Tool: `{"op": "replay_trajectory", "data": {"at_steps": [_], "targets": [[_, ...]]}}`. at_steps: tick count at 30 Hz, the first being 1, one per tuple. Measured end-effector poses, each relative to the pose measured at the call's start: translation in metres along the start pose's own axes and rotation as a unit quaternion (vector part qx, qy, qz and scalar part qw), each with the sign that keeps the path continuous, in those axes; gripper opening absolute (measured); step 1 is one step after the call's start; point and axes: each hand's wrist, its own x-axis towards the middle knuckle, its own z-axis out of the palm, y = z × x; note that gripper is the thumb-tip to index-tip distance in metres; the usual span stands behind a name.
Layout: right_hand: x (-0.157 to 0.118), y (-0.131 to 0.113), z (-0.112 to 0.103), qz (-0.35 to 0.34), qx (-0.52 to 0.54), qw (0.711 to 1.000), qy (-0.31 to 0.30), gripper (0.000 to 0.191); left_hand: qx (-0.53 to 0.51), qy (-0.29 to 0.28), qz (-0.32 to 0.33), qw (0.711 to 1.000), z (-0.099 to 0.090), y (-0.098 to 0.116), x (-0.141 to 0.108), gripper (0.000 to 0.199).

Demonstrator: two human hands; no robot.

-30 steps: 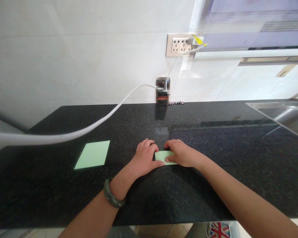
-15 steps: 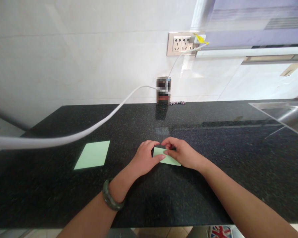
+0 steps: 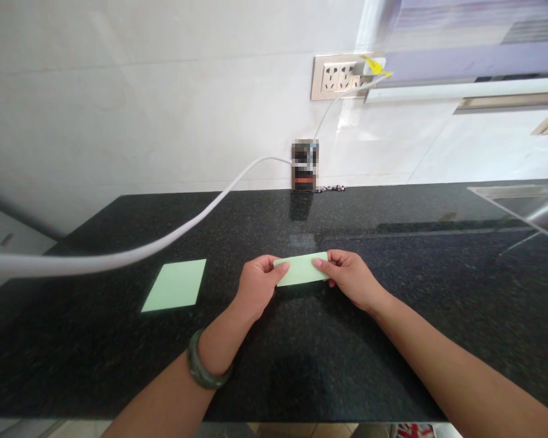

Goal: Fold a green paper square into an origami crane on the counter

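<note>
A narrow strip of pale green paper (image 3: 300, 271), seemingly folded, is stretched between my two hands over the dark countertop. My left hand (image 3: 258, 285) pinches its left end, thumb on the near face and fingers behind. At the opposite end, my right hand (image 3: 348, 277) grips the paper the same way, its thumb pointing inward. Whether the strip's lower edge touches the counter I cannot tell. Off to the left, a flat sheet of the same green paper (image 3: 176, 286) lies on the counter.
The black speckled countertop (image 3: 374, 365) runs along a white tiled wall. A white cable (image 3: 164, 243) arches across the left side to a pixelated device (image 3: 305, 165) by the wall. Above is a socket panel (image 3: 338, 77); a metal sink (image 3: 530, 204) is at right.
Both hands have shifted apart to the ends of the green paper. Before, they were close together over it; now it is held level and tilted up toward me.
</note>
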Motion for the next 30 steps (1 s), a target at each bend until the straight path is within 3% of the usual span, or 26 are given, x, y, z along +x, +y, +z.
{"op": "replay_trajectory", "data": {"at_steps": [30], "targets": [[-0.0016,0.0001,0.0015,-0.004,-0.010,1.000,-0.008,0.028,0.011,0.024,-0.002,1.000,-0.0002,-0.0042,0.0036,0.025]]}}
